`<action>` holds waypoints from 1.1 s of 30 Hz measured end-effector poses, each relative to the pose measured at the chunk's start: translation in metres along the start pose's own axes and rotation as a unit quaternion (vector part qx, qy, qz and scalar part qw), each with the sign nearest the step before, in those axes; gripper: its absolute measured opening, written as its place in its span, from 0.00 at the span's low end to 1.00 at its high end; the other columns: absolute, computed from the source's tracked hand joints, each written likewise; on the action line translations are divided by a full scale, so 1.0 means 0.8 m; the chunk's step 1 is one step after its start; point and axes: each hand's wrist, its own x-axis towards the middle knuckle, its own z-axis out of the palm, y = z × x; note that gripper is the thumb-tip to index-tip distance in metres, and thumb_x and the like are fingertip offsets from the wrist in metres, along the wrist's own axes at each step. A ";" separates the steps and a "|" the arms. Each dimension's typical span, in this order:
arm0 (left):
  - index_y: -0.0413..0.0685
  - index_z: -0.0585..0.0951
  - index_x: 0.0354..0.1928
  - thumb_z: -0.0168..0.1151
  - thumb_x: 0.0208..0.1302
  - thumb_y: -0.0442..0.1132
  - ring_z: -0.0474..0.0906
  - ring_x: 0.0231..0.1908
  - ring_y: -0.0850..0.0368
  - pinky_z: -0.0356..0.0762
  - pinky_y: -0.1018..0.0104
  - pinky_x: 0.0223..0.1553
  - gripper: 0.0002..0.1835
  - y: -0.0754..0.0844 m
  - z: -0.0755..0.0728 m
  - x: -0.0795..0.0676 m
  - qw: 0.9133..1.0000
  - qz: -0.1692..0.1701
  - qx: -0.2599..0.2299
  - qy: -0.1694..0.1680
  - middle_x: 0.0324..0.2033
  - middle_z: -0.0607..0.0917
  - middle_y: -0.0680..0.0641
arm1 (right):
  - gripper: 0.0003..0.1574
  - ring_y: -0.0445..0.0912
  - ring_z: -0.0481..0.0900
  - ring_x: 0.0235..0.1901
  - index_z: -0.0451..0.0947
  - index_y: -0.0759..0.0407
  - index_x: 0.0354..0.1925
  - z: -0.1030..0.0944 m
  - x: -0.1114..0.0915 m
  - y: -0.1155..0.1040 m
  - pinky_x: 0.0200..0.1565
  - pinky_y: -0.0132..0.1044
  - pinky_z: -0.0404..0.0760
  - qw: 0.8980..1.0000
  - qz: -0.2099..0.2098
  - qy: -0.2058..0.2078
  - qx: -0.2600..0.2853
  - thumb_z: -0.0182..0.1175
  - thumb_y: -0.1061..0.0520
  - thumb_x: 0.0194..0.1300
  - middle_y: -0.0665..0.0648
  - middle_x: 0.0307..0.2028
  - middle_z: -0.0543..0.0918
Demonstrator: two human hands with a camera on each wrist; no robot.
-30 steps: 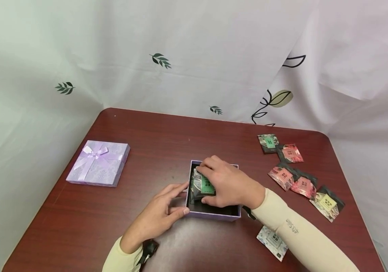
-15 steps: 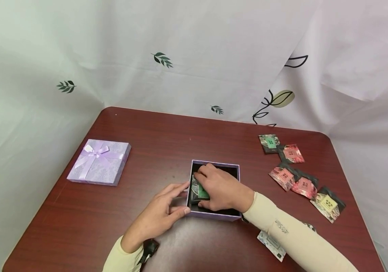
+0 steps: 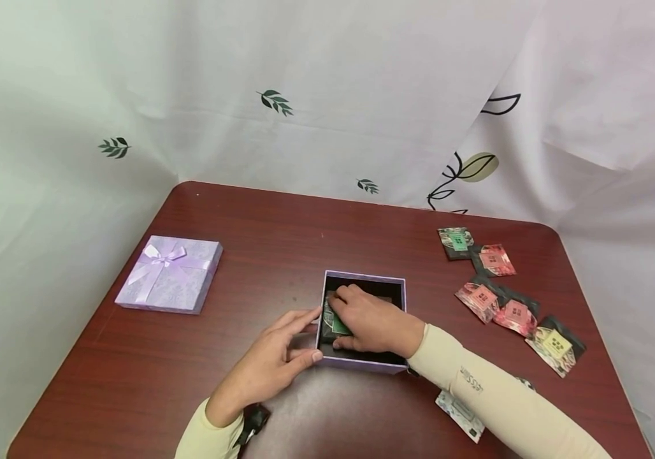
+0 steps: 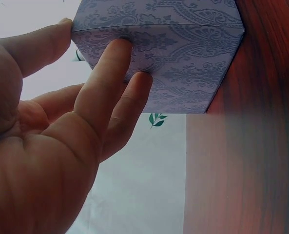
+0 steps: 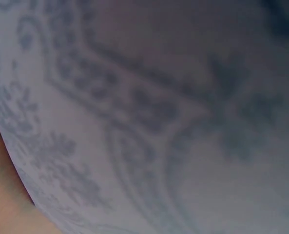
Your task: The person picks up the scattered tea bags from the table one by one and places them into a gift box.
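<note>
Sachet (image 3: 337,326) is clasped by the right hand (image 3: 372,322) at nine o'clock inside the box (image 3: 362,366), touched by the left hand (image 3: 270,357), fingers apart; sachet edges could be creased by excess pressing.

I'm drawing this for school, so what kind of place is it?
It's probably a little work spot indoors, though I can't tell what building. You can see a dark red table, leaf-print white cloth hanging behind it, and a person's right hand inside an open purple box.
</note>
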 end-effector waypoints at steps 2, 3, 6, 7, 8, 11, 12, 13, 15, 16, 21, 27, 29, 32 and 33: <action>0.41 0.66 0.79 0.70 0.71 0.35 0.79 0.66 0.41 0.86 0.70 0.53 0.38 0.000 0.000 0.000 1.000 0.001 0.000 -0.001 0.70 0.74 0.38 | 0.47 0.48 0.78 0.53 0.77 0.65 0.66 0.000 0.000 0.000 0.57 0.41 0.84 1.000 0.000 -0.004 0.001 0.73 0.34 0.64 0.57 0.56 0.80; 0.40 0.66 0.79 0.71 0.71 0.35 0.79 0.66 0.42 0.86 0.70 0.53 0.38 -0.001 0.000 0.000 1.000 0.001 0.001 0.000 0.70 0.74 0.37 | 0.46 0.48 0.78 0.53 0.77 0.65 0.66 0.000 0.000 0.000 0.57 0.41 0.84 1.000 0.001 -0.006 0.001 0.73 0.34 0.65 0.58 0.56 0.80; 0.40 0.66 0.79 0.71 0.71 0.36 0.79 0.66 0.42 0.86 0.71 0.53 0.39 0.000 0.000 0.000 1.000 0.002 0.006 0.000 0.70 0.74 0.37 | 0.46 0.48 0.78 0.53 0.77 0.65 0.66 -0.001 0.000 0.000 0.57 0.41 0.84 1.000 0.002 -0.007 0.002 0.73 0.34 0.65 0.58 0.56 0.80; 0.40 0.66 0.79 0.71 0.71 0.36 0.79 0.66 0.42 0.86 0.71 0.53 0.39 -0.001 0.000 0.000 1.000 0.002 0.007 0.000 0.70 0.74 0.37 | 0.46 0.48 0.78 0.53 0.77 0.65 0.66 -0.001 0.000 0.000 0.58 0.41 0.84 1.000 0.001 -0.005 0.003 0.73 0.35 0.66 0.58 0.56 0.80; 0.40 0.66 0.79 0.71 0.71 0.36 0.79 0.66 0.42 0.86 0.71 0.52 0.39 -0.001 0.000 0.000 1.000 0.002 0.008 0.000 0.70 0.74 0.37 | 0.46 0.48 0.78 0.54 0.77 0.66 0.67 -0.001 0.000 0.000 0.58 0.41 0.83 1.000 0.001 -0.003 0.004 0.73 0.35 0.66 0.58 0.57 0.80; 0.40 0.66 0.79 0.70 0.71 0.36 0.79 0.66 0.41 0.86 0.69 0.53 0.38 -0.001 0.000 0.001 1.000 0.004 0.006 -0.001 0.70 0.74 0.37 | 0.46 0.48 0.78 0.56 0.76 0.66 0.68 -0.003 0.000 0.001 0.61 0.41 0.83 1.000 -0.004 0.010 0.002 0.72 0.36 0.66 0.58 0.58 0.80; 0.40 0.66 0.79 0.70 0.71 0.35 0.79 0.66 0.40 0.86 0.68 0.53 0.39 -0.001 0.000 0.001 1.000 0.005 0.005 -0.001 0.70 0.74 0.36 | 0.46 0.48 0.78 0.57 0.76 0.66 0.68 -0.005 -0.001 0.002 0.62 0.41 0.82 1.000 -0.006 0.017 0.004 0.73 0.36 0.66 0.58 0.59 0.80; 0.40 0.66 0.79 0.70 0.71 0.35 0.79 0.66 0.40 0.87 0.68 0.53 0.39 -0.002 0.000 0.001 1.000 0.006 0.004 -0.001 0.70 0.74 0.36 | 0.46 0.48 0.78 0.57 0.76 0.66 0.68 -0.007 -0.002 0.002 0.62 0.41 0.82 1.000 -0.008 0.025 0.006 0.73 0.37 0.66 0.58 0.59 0.80; 0.40 0.66 0.80 0.70 0.71 0.35 0.79 0.66 0.39 0.87 0.67 0.53 0.39 -0.002 0.001 0.001 1.000 0.007 0.003 -0.001 0.70 0.74 0.36 | 0.45 0.48 0.78 0.58 0.77 0.66 0.67 -0.013 -0.006 0.003 0.63 0.41 0.82 0.999 -0.011 0.037 0.011 0.73 0.37 0.67 0.58 0.60 0.80; 0.40 0.66 0.80 0.70 0.71 0.35 0.79 0.66 0.39 0.87 0.68 0.53 0.39 -0.002 0.001 0.001 1.000 0.007 0.003 -0.001 0.70 0.74 0.36 | 0.44 0.49 0.78 0.59 0.76 0.65 0.68 -0.017 -0.008 0.003 0.63 0.41 0.82 0.999 -0.012 0.043 0.016 0.73 0.38 0.67 0.59 0.60 0.80; 0.40 0.66 0.80 0.70 0.70 0.33 0.78 0.66 0.37 0.86 0.70 0.53 0.39 -0.001 0.002 0.001 1.000 0.005 0.003 0.002 0.70 0.74 0.36 | 0.45 0.50 0.78 0.64 0.74 0.64 0.71 -0.040 -0.026 0.006 0.66 0.45 0.81 0.997 -0.003 0.067 0.037 0.70 0.37 0.69 0.60 0.64 0.79; 0.38 0.66 0.79 0.71 0.70 0.33 0.79 0.66 0.37 0.86 0.71 0.53 0.39 0.000 0.002 0.001 1.000 0.005 0.011 0.005 0.69 0.74 0.36 | 0.45 0.50 0.78 0.65 0.74 0.63 0.72 -0.065 -0.052 0.017 0.65 0.47 0.82 0.993 0.029 0.102 0.057 0.66 0.34 0.72 0.59 0.66 0.78; 0.38 0.66 0.79 0.71 0.70 0.33 0.79 0.66 0.38 0.86 0.71 0.53 0.39 0.000 0.002 0.001 1.000 0.004 0.015 0.005 0.69 0.75 0.36 | 0.45 0.49 0.79 0.64 0.74 0.62 0.72 -0.071 -0.061 0.023 0.64 0.47 0.83 0.991 0.043 0.111 0.063 0.65 0.34 0.73 0.58 0.65 0.78; 0.39 0.66 0.79 0.71 0.70 0.34 0.80 0.65 0.40 0.86 0.71 0.52 0.39 0.000 0.002 0.001 1.000 0.002 0.021 0.007 0.69 0.75 0.37 | 0.45 0.48 0.81 0.62 0.73 0.60 0.73 -0.080 -0.076 0.031 0.62 0.48 0.84 0.988 0.065 0.123 0.068 0.65 0.34 0.73 0.57 0.66 0.78; 0.39 0.66 0.79 0.71 0.70 0.34 0.80 0.65 0.40 0.86 0.71 0.52 0.39 0.000 0.002 0.001 1.000 0.001 0.024 0.008 0.69 0.75 0.37 | 0.45 0.48 0.82 0.61 0.73 0.60 0.73 -0.081 -0.082 0.035 0.62 0.48 0.84 0.987 0.073 0.129 0.068 0.65 0.34 0.72 0.57 0.66 0.78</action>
